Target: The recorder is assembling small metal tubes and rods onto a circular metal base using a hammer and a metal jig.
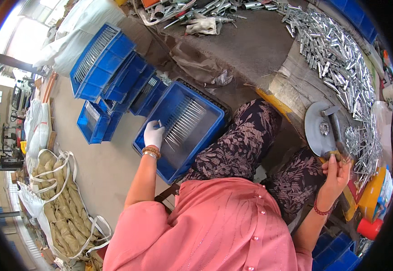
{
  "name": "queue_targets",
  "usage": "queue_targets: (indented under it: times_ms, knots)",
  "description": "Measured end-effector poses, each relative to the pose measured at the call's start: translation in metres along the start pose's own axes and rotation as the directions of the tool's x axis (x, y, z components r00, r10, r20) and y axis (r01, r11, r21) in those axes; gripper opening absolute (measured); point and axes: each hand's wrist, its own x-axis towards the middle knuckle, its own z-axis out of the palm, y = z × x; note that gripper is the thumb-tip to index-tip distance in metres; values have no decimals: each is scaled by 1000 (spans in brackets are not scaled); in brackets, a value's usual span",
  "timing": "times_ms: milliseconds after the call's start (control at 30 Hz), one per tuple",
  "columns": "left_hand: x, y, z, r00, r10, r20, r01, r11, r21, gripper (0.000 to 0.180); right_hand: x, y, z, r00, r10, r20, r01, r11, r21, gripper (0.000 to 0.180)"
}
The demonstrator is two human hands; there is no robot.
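Blue crate (214, 118), silver rods (183, 121), white glove (153, 134), pink shirt (214, 226), dark floral-patterned trousers (246, 140), grey disc (316, 128).

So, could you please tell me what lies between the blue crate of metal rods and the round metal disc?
In the head view, the person's lap in dark floral trousers lies between the blue crate and the round metal disc.
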Motion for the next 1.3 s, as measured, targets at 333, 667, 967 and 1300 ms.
queue_targets:
  times_ms: [333,667,967,1300]
  knots:
    - [10,-74,14,928,-348,-132,371,838,401,27,-3,3,-8,998,-36,48,38,998,-41,30]
    - [34,-132,-9,959,-214,184,-97,361,927,33,5,8,4,995,-24,97,25,1000,-10,25]
    - [38,-68,-14,946,-261,190,-32,511,859,33,-4,-13,5,997,1,74,-1,1000,7,19]
    - [-76,327,59,738,667,107,-589,713,-380,15,-8,-30,12,983,-131,130,121,989,84,17]
